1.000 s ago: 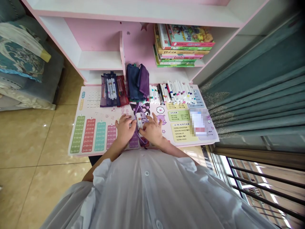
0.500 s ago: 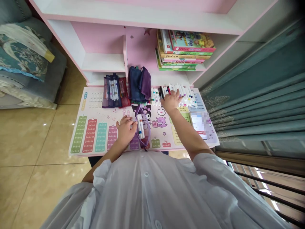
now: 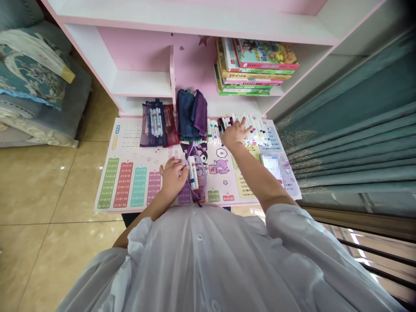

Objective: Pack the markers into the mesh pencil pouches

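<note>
A purple mesh pencil pouch [image 3: 195, 175] lies open on the printed desk mat [image 3: 136, 173], with a few white markers inside. My left hand [image 3: 172, 175] grips the pouch's left edge, fingers curled. My right hand [image 3: 234, 132] reaches forward onto a row of loose white markers [image 3: 251, 125] at the back of the mat. Its fingers are spread over them, and I cannot see whether any marker is pinched beneath.
More mesh pouches [image 3: 156, 123] and dark blue and purple fabric pouches [image 3: 193, 113] stand at the back of the mat. A stack of books [image 3: 253, 65] fills the pink shelf [image 3: 143, 82]. A teal curtain [image 3: 351, 125] hangs to the right, bedding [image 3: 29, 78] lies left.
My right hand left the purple pouch and went forward and right to the row of loose markers. My left hand stayed on the pouch.
</note>
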Demonstrator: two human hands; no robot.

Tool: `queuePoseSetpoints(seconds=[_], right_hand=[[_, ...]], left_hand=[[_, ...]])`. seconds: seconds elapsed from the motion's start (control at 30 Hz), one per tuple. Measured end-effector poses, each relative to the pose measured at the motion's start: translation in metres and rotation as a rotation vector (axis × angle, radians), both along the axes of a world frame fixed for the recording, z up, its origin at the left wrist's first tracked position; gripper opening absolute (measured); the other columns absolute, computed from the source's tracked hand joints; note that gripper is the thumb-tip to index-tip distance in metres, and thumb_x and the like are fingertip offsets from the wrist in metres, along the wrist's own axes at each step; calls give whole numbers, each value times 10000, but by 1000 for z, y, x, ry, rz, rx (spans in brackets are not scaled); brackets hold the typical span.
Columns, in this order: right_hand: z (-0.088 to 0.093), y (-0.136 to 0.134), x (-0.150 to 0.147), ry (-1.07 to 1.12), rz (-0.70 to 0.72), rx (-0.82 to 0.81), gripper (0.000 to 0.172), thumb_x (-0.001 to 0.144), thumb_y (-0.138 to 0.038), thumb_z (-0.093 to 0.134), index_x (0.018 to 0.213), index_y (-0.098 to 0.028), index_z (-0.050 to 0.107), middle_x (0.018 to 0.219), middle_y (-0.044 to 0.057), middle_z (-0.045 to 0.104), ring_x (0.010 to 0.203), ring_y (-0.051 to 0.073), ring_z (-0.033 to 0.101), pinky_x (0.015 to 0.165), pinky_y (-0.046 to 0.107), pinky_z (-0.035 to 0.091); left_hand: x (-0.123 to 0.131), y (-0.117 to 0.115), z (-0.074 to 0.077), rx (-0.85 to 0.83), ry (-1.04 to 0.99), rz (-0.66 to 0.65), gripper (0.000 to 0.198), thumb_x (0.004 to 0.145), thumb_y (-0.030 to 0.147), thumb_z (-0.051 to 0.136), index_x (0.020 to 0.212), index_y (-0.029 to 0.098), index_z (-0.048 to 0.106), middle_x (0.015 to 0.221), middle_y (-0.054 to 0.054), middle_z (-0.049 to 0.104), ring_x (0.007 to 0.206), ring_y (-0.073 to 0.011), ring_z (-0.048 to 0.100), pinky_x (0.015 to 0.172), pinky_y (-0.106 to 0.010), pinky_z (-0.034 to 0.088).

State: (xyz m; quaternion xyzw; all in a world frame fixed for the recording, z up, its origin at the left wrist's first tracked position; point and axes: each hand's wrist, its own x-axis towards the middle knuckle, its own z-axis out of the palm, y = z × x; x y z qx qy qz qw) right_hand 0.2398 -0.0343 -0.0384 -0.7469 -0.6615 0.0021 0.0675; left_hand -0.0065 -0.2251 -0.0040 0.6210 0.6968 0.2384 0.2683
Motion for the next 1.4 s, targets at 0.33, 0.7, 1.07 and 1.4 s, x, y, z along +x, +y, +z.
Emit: queuePoseSetpoints(seconds=[0.33, 0.7, 1.07, 1.4], right_hand=[[34, -57, -12, 232, -55, -11, 137, 757, -213, 615, 822, -136, 707, 1518, 171, 482, 1504, 422, 234, 1118, 743, 259], [53, -169, -43, 685, 175, 89, 135, 730, -200, 654, 607, -215, 601, 1361, 119, 645, 1415, 323, 459, 1193, 562, 338], [36, -211, -86, 462, 198, -11, 124, 707, -222, 703, 606, -200, 635, 1434, 110, 594, 1486, 405, 324, 1138, 620, 319], [39, -209, -96, 426, 235, -136, 152, 774, -284, 728, 659, -189, 696, 1470, 138, 559, 1504, 403, 286, 1144, 660, 280]], left_hand=[[2, 1, 0, -1, 20, -1, 250, 910, 311, 564, 717, 224, 698, 1267, -77, 703, 1389, -297, 480, 1172, -641, 247], [4, 0, 2, 19, 30, 5, 246, 914, 290, 572, 704, 211, 672, 1256, -85, 712, 1387, -292, 491, 1165, -634, 263], [5, 0, 1, 41, 45, 9, 224, 907, 288, 581, 725, 223, 694, 1250, -79, 714, 1375, -289, 504, 1164, -618, 274], [5, -1, 2, 30, 60, 10, 230, 919, 284, 574, 732, 219, 691, 1263, -80, 707, 1385, -280, 495, 1171, -617, 262]])
